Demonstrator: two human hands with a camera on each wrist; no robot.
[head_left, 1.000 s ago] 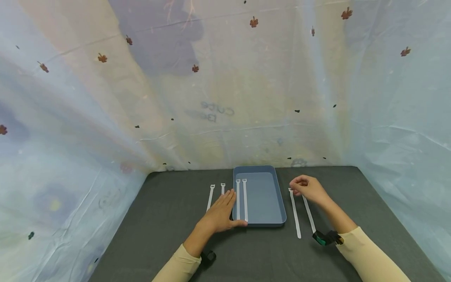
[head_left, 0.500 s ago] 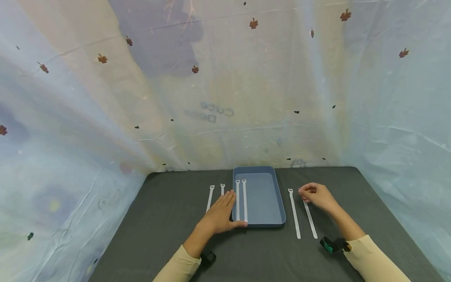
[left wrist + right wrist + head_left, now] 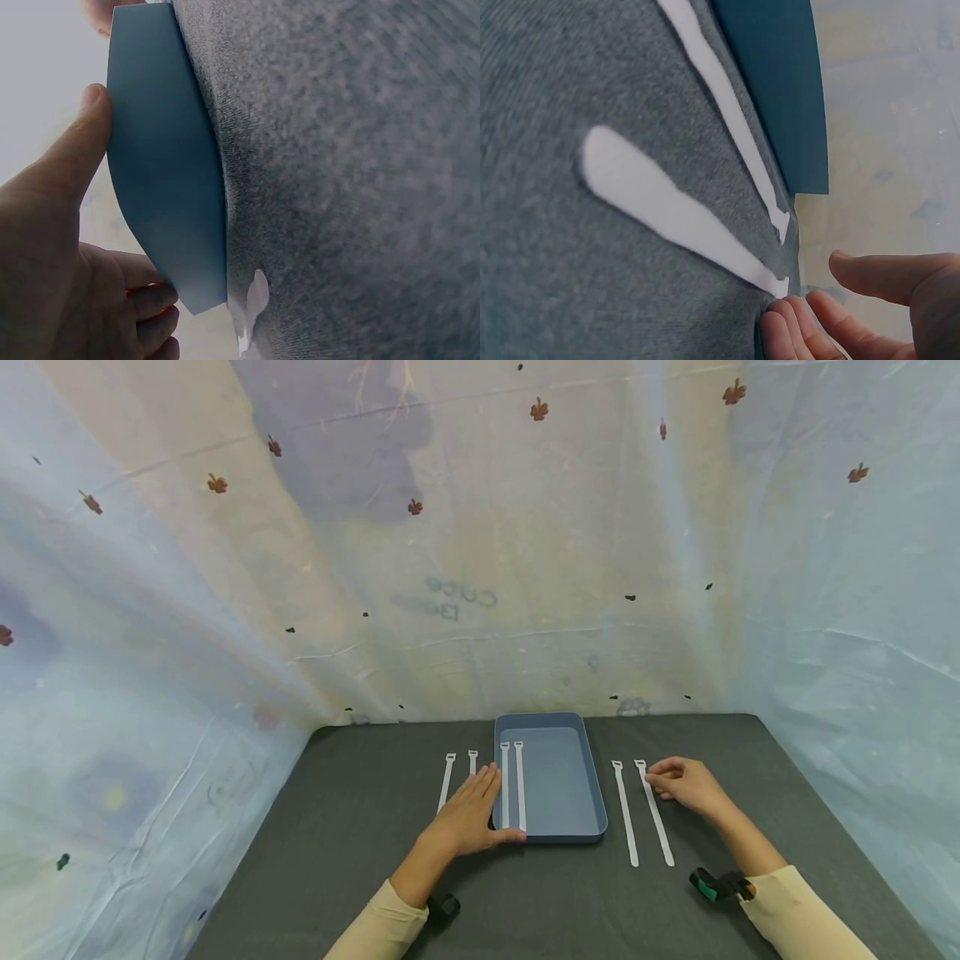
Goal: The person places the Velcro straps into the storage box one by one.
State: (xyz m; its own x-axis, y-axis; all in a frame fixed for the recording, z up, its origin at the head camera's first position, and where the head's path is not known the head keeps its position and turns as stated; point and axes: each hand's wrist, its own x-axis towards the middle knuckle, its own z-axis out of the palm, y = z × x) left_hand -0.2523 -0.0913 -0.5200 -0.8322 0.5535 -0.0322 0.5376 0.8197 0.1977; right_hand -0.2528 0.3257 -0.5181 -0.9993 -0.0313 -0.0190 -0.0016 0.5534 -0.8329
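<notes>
A blue-grey tray lies on the dark cloth, with two white cable straps side by side along its left part. My left hand rests at the tray's near left corner, fingers extended along the left side and thumb against the near wall. To the tray's right lie two more slotted-head straps, the inner one and the outer one. My right hand is beside the outer strap's head, fingertips right at it and thumb held apart. Nothing shows in its grasp.
Left of the tray lie two further white straps, an outer one and one partly hidden behind my left hand. A patterned hanging sheet stands behind the dark cloth-covered table and on both sides.
My right hand has shifted right and slightly toward me, off the inner strap's head to beside the outer strap, whose head is now uncovered. The left hand and tray have stayed put.
</notes>
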